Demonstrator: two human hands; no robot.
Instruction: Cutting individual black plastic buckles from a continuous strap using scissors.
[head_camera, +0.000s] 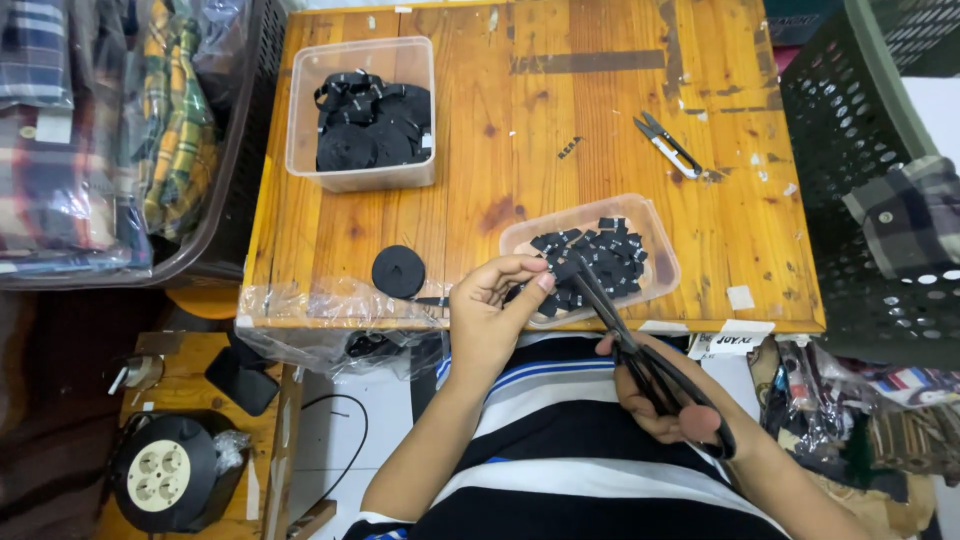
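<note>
My right hand (650, 395) grips a pair of black scissors (625, 340), blades pointing up and left over the near rim of a shallow clear tray (655, 225) holding several small cut black label pieces (600, 262). My left hand (492, 305) pinches the end of a black ribbon strip at the scissor tips. The strip runs left toward a black ribbon roll (398, 271) lying flat on the wooden table (580, 140).
A clear tub (362, 178) of black ribbon rolls stands at the back left. Small thread snips (668, 145) lie at the back right. Dark baskets with plaid cloth flank the table. A round power-socket reel (162, 472) sits low on the left.
</note>
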